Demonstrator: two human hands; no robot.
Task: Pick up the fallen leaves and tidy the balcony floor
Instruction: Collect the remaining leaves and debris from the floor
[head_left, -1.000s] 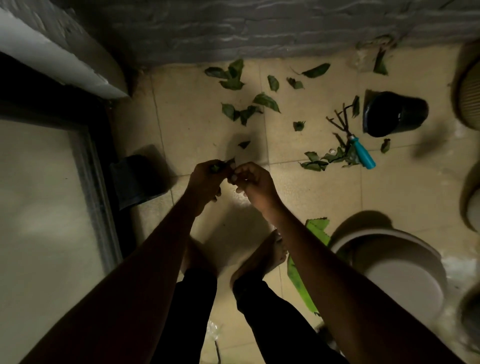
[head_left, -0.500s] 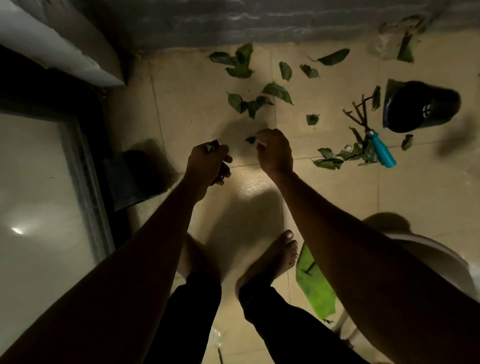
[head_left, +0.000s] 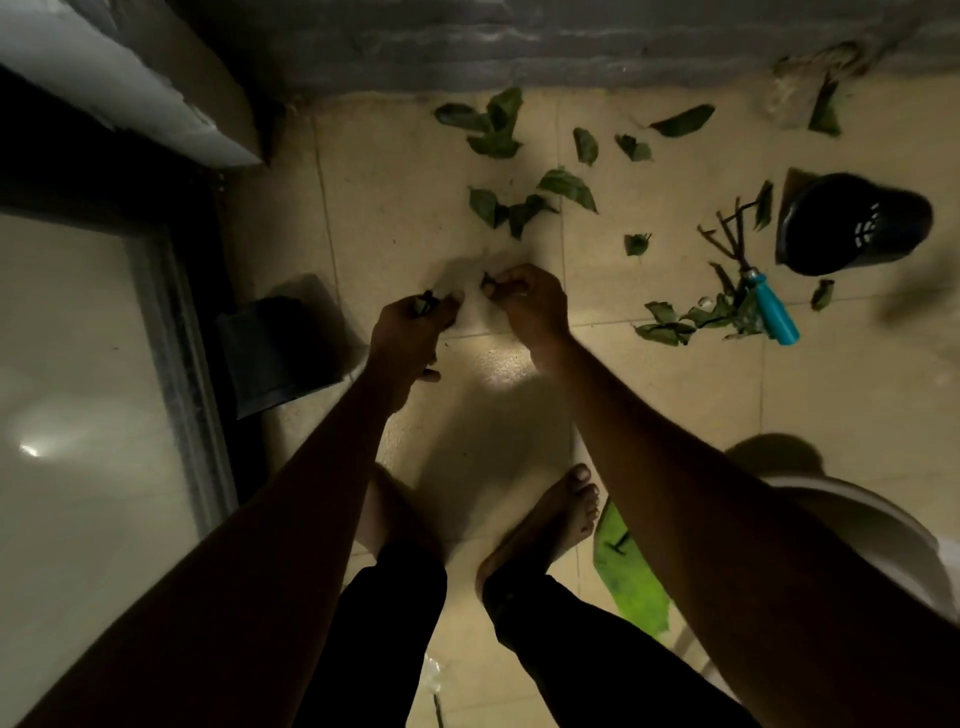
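Person's left hand (head_left: 410, 332) curled round dark green leaf scraps (head_left: 425, 304), right hand (head_left: 532, 304) pinched small torn leaf (head_left: 488, 283), fallen green leaves (head_left: 567, 188) scattered on beige tiled balcony floor (head_left: 395, 208), twelve to two o'clock.

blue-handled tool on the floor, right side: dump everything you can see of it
The blue-handled tool lies flat on the tiled floor, apart from the black pot lying beyond it. Its handle looks like smooth teal plastic, rounded, pointing toward the lower right of the view. A pale collar sits at its upper end. The working end is hidden among twigs and leaves that touch it. Nothing holds it.
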